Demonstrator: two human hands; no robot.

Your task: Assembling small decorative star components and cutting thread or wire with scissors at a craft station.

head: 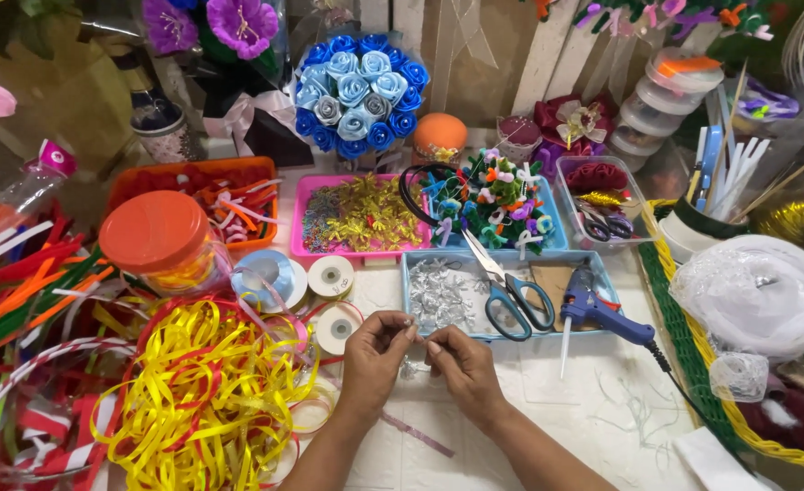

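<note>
A tiny silver ribbon piece (411, 366) sits between the two hands, just above the white desk (547, 400), near the front edge of the blue tray. The left hand (374, 350) pinches its top with thumb and fingertips closed tight. The right hand (461, 362) is also closed in a pinch, holding the other side of the same small piece. Both hands almost touch each other. Just behind them is a blue tray (602, 273) with more silver bits, and blue-handled scissors (511, 295) lie across it. A blue glue gun (597, 314) rests to the right. To the left is a big heap of yellow ribbon (202, 391), and small rolls of tape (331, 275) lie near an orange-lidded jar (156, 235).
</note>
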